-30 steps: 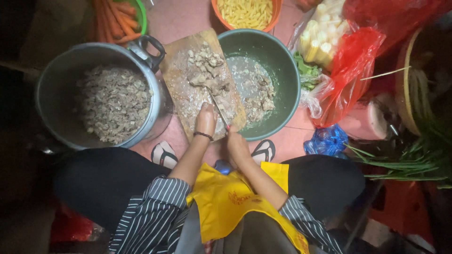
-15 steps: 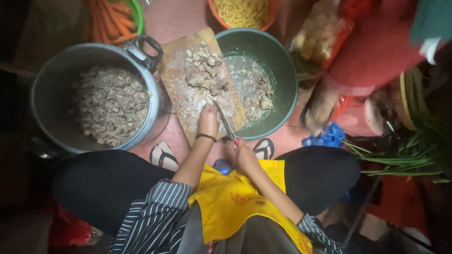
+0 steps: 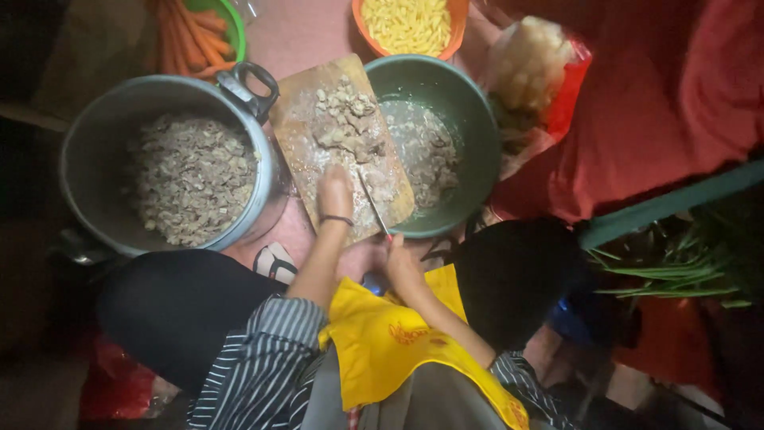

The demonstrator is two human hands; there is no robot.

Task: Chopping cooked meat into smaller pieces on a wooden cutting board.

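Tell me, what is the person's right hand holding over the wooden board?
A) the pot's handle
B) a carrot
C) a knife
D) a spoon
C: the right hand grips a knife whose blade lies across the cutting board, beside the left hand pressing down on the chopped pieces.

The wooden cutting board (image 3: 318,143) is hemmed in: the big grey pot (image 3: 95,159) presses against its left edge and the green basin (image 3: 469,119) against its right, the board's right edge lying over the basin's rim. Behind it, the orange bowl (image 3: 458,32) stands near the far end, with a strip of bare pink floor (image 3: 294,32) open between that bowl and the carrots (image 3: 187,36). The near end is taken up by the left hand (image 3: 335,195) and the knife (image 3: 372,205).
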